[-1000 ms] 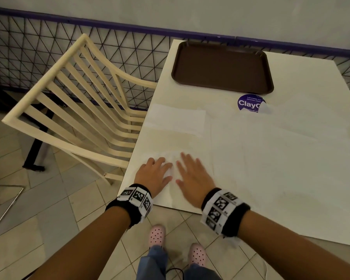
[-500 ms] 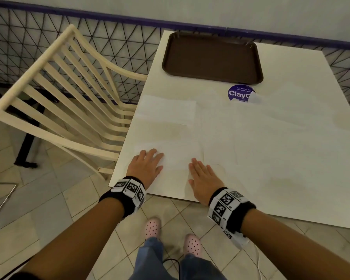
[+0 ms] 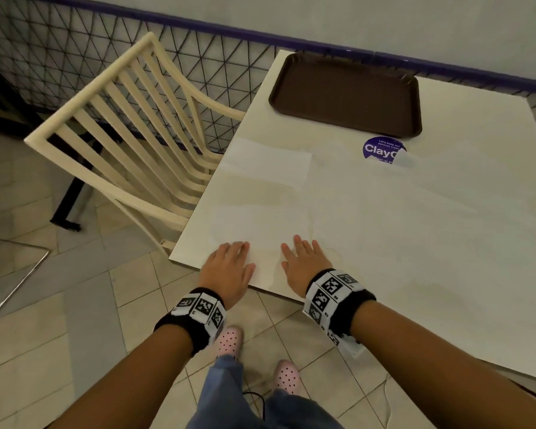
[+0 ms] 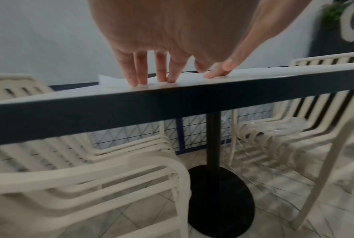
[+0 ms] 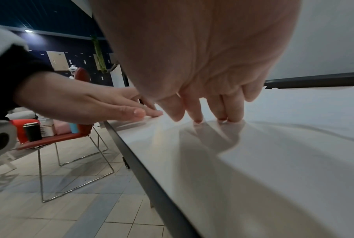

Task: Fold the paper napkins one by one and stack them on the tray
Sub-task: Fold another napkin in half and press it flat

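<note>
A white paper napkin (image 3: 260, 224) lies flat near the table's front left corner. My left hand (image 3: 229, 261) and right hand (image 3: 302, 258) rest on its near edge, palms down, fingers straight, a hand's width apart. In the left wrist view the fingertips (image 4: 135, 82) touch the napkin (image 4: 115, 80) just behind the table edge. In the right wrist view the fingertips (image 5: 233, 119) press the paper (image 5: 273, 128). A second napkin (image 3: 270, 164) lies farther back, and more pale sheets (image 3: 415, 227) cover the right side. The brown tray (image 3: 347, 94) at the far edge holds nothing.
A cream slatted chair (image 3: 130, 144) stands close to the table's left side, with a black wire fence (image 3: 75, 51) behind it. A purple round sticker (image 3: 381, 150) sits in front of the tray. Under the table is a black pedestal (image 4: 212, 145). A red chair (image 5: 56, 133) stands behind on the left.
Both hands have slid apart and back toward the table's front edge along the napkin. They stay flat on the paper. The head view has shifted.
</note>
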Demonstrator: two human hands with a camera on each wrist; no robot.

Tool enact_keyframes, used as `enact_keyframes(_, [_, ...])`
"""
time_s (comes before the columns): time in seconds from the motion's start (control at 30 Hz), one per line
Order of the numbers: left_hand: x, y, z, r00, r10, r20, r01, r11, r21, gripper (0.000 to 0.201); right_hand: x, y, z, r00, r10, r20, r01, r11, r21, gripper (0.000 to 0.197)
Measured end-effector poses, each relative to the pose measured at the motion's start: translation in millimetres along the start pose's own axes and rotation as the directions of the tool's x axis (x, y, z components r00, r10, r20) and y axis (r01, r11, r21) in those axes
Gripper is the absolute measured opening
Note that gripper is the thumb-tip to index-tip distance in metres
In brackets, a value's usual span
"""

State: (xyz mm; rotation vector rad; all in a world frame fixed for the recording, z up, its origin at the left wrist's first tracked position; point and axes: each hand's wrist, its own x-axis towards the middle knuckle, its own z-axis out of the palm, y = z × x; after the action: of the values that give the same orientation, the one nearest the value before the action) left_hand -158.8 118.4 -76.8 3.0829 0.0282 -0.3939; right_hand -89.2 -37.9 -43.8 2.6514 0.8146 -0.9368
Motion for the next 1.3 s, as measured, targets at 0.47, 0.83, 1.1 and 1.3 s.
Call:
enact_keyframes(0.47, [15,-25,-38,0.996,0.035,0.084,-0.038,0.999,0.034,0.058,15,-3,-35,0.977,-0.165,-0.135,0.125,0.956,-0.266,0.033])
enact_keyframes(0.83, [45,-15,-40,0.976,0.137,0.170,-0.157,0.982,0.105,0.055,25,-14,-40,0.913,-0.216,-0.345,0.129,0.957,-0.258,0.023])
enact_keyframes(1.1, [54,-22,-40,0.965,0.256,0.061,-0.263,0.946,0.192,0.052,31,-2,-48,0.969,-0.124,-0.214,0.135,0.990,0.036,0.030])
enact_keyframes(1.3, [74,-39,-46,0.921,0.389,-0.013,-0.372,0.889,0.267,0.052,32,2,-52,0.963,-0.151,-0.223,0.128,0.985,-0.113,0.041])
